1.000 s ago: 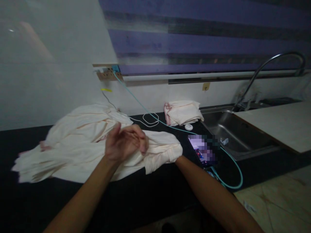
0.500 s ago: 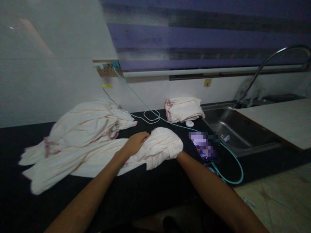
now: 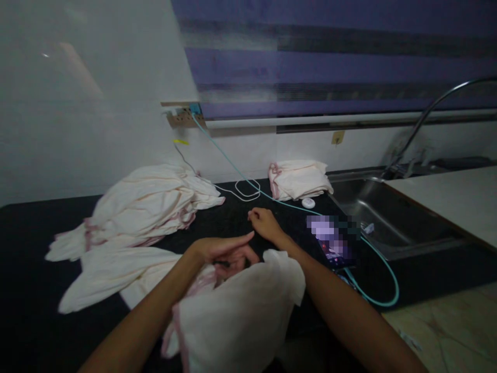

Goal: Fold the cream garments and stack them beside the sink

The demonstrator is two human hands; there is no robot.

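Observation:
My left hand (image 3: pixel 231 257) is low over the counter, its palm turned partly up and its thumb held apart from the bent fingers. A white cloth garment with pink trim (image 3: pixel 236 316) hangs in loose folds right by it, rising toward me and partly hiding the fingers. Just beyond, my right hand (image 3: pixel 265 223) is over the dark counter with its fingers curled in, and no cloth shows in them. The garment's upper corner comes close to my right forearm. More white cloth (image 3: pixel 116 269) lies spread to the left.
A heaped white cloth pile (image 3: pixel 143 204) lies at the back left. Near the wall is a folded white stack (image 3: pixel 298 178), with a small round white object (image 3: pixel 308 203) before it. A phone (image 3: pixel 332 243) on a teal cable is at right, beside the steel sink (image 3: pixel 368 207).
The garment bundle has left the counter middle and now hangs nearer me. My right hand, hidden by the cloth before, has come into view. My left hand has turned from palm-down and moved nearer.

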